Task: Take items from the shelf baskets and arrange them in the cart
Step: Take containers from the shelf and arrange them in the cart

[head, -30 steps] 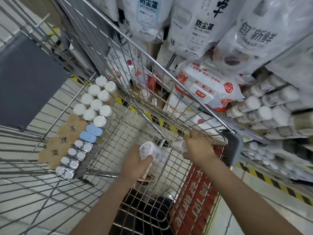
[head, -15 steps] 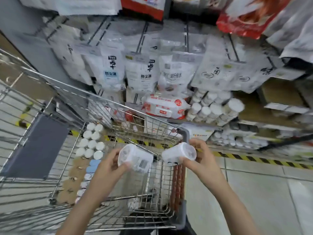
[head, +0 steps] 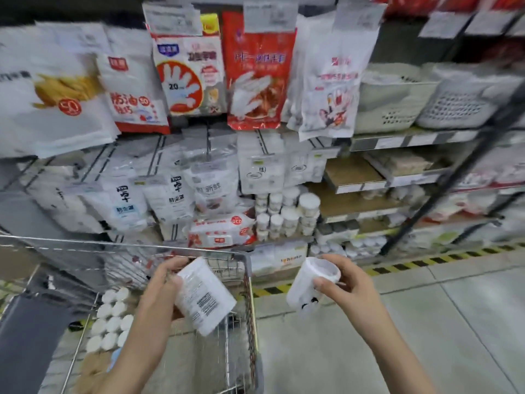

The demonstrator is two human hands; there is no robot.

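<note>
- The left hand [head: 159, 291] grips a white cylindrical container [head: 205, 295], fingers and thumb curled round its upper part; the container tilts, barcode label showing, above the near right corner of the wire cart [head: 246, 280].
- The right hand [head: 345, 285] holds a second white container [head: 311, 282] just outside the cart's right edge, over the grey floor [head: 426, 322]; thumb and fingers pinch it near its top rim, and it leans toward the first, the two apart.
- Inside the cart, rows of white-capped jars [head: 112, 317] stand packed together along the left side of the basket floor, with tan-topped items [head: 95, 365] nearer the camera.
- Beyond the cart's far rim, a shelf [head: 355, 200] carries stacked white tubs [head: 287, 214] of the same kind, beside a red-and-white wipes pack [head: 221, 230].
- Hanging glove packets [head: 257, 75] and white bags fill the upper racks; pale baskets [head: 395, 100] sit at the upper right.
</note>
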